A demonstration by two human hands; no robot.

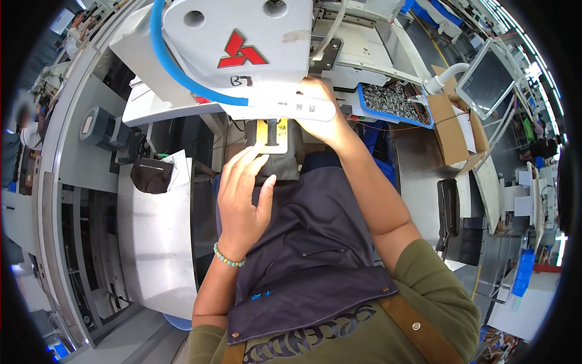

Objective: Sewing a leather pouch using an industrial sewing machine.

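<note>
My left hand [244, 194] lies with its fingers stretched out, the fingertips at the lower edge of a yellow plate [279, 147] with a dark slot in it. Under the plate is a dark leather-like piece [282, 167], its lower part showing near my left thumb. Above them hangs the white head of a sewing machine [200, 57], with a blue tube [173, 70] running down it. My right hand [324, 115] reaches up beside the machine head on the right. Its fingers are hidden behind the white housing, so what they touch cannot be seen.
A small black zippered pouch [151, 176] lies on the metal table [157, 242] to the left. At the right are a blue tray [397, 121] of metal fittings, an open cardboard box [450, 136], a screen [488, 79] on an arm, and a dark long case [447, 212].
</note>
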